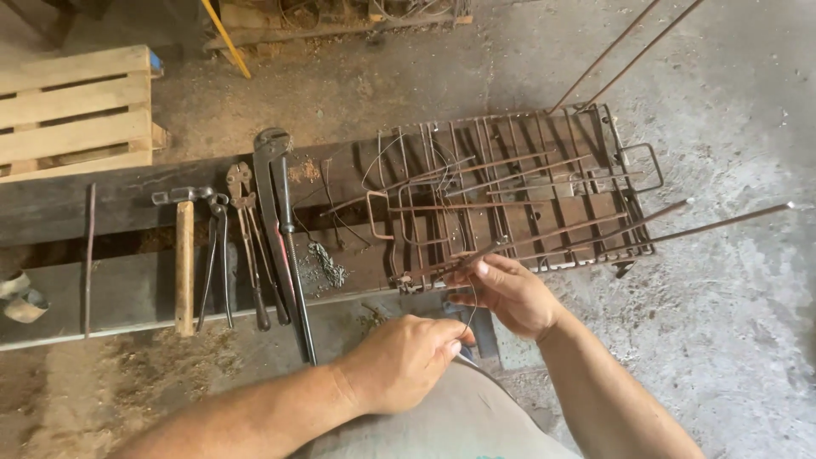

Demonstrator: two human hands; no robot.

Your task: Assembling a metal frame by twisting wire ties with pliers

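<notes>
A rusty rebar cage [518, 191] lies on the dark workbench [127, 289], its long bars running away to the right, with a hammer [184, 263], pliers [217, 255] and a pipe wrench [276, 212] lined up well to its left. At the cage's near edge the right hand [510, 293] pinches the bar ends where a thin tie wire [470, 319] hangs. The left hand [408, 361], just below, is closed around the wire's lower end.
</notes>
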